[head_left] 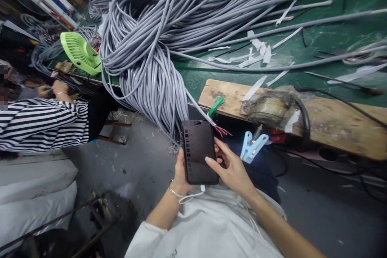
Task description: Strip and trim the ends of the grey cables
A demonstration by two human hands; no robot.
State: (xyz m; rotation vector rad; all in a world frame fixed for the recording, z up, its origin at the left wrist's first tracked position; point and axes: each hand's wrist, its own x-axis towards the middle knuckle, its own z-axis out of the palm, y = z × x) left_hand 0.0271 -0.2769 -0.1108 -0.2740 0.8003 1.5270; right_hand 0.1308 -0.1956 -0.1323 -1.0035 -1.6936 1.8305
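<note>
A black smartphone with a dark screen and a column of small icons rests in my left hand, whose fingers wrap its left side and back. My right hand is at the phone's right edge, fingers curled against it and the thumb over the screen. A white charging cable is plugged into the phone's bottom end. Just above the phone, a grey cable end shows bare coloured wires. Big looped bundles of grey cable hang over the bench edge.
A wooden board edges the green bench, with a taped tool, a light-blue clip and a green clip. White tape scraps lie behind. A green fan stands left, near a person in a striped sleeve.
</note>
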